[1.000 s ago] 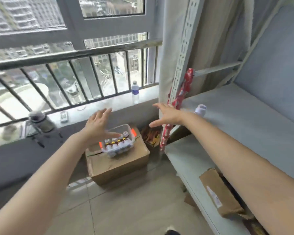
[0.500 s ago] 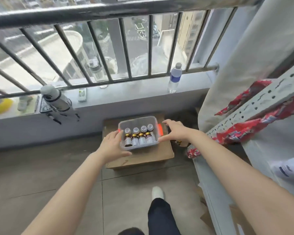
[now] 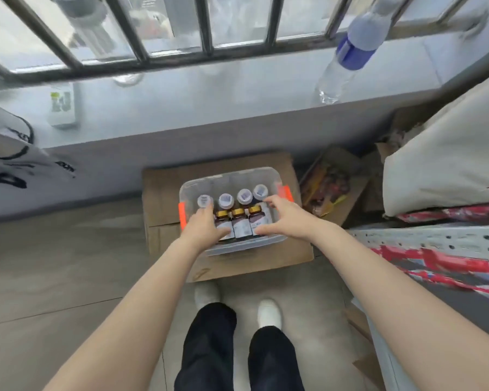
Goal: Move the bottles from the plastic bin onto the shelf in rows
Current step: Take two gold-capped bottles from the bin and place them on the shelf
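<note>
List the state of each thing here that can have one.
clear plastic bin with orange latches, lid off.
small brown white-capped bottles, capped, upright in bin.
brown cardboard box, closed.
left hand, over the leftmost bottle; grip unclear.
right hand, open, fingers spread at the rightmost bottle.
clear water bottle with blue label, standing upright.
</note>
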